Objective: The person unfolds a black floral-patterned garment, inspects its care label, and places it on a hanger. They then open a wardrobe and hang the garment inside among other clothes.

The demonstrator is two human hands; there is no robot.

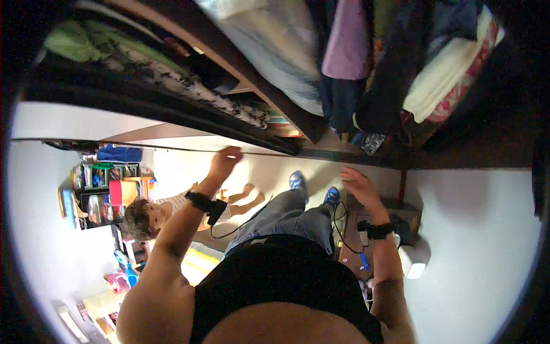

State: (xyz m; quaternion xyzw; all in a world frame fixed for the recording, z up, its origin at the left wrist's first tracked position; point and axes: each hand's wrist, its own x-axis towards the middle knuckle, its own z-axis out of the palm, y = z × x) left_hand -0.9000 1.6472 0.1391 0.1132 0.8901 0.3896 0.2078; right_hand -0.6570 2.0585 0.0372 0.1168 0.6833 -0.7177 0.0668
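My left hand (226,162) is raised in front of a wardrobe's lower edge, its fingers curled and blurred. A small bright patch shows between thumb and fingers; whether it is a gap or an object I cannot tell. My right hand (357,185) hangs in the air beyond my shoes, fingers apart and holding nothing. Hanging clothes, among them a purple garment (346,47) and a cream cloth (447,79), fill the wardrobe ahead. To its left, a shelf compartment holds a black-and-white patterned cloth (202,92) and a green cloth (77,43).
A person (172,210) stands close on my left. Behind them are black storage bins (101,206) against a wall. At my right is a brown cabinet top (353,258) bearing a blue item (364,261). Cables run from both wrist straps. A dark wooden divider (258,92) splits the wardrobe.
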